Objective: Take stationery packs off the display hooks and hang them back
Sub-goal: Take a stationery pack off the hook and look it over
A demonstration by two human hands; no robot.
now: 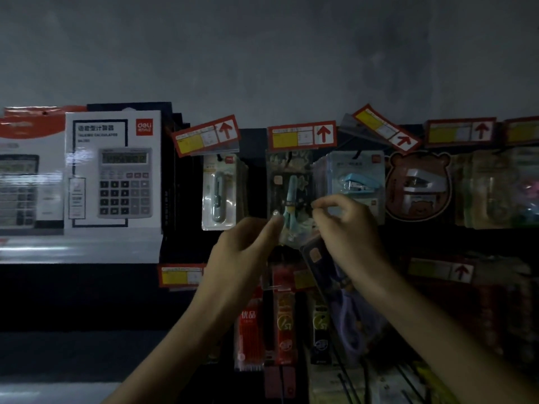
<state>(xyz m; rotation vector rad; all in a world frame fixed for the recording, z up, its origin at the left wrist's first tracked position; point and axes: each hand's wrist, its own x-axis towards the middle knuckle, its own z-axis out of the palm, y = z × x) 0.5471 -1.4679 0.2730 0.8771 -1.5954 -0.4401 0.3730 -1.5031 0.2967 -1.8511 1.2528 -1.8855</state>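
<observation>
A teal scissors pack [290,193] on a dark card hangs at the middle hook, under a red price tag [302,135]. My left hand [242,255] pinches its lower left corner between thumb and fingertips. My right hand [347,228] pinches the pack's right edge with thumb and forefinger. A second dark pack with purple scissors [342,298] slants down from under my right palm. How that one is held is hidden.
A slim cutter pack [219,189] hangs to the left, and a blue stapler pack [354,177] and a bear-shaped pack [418,185] to the right. Boxed calculators [112,170] stand on a shelf at left. Red pen refill packs [249,325] hang on the row below.
</observation>
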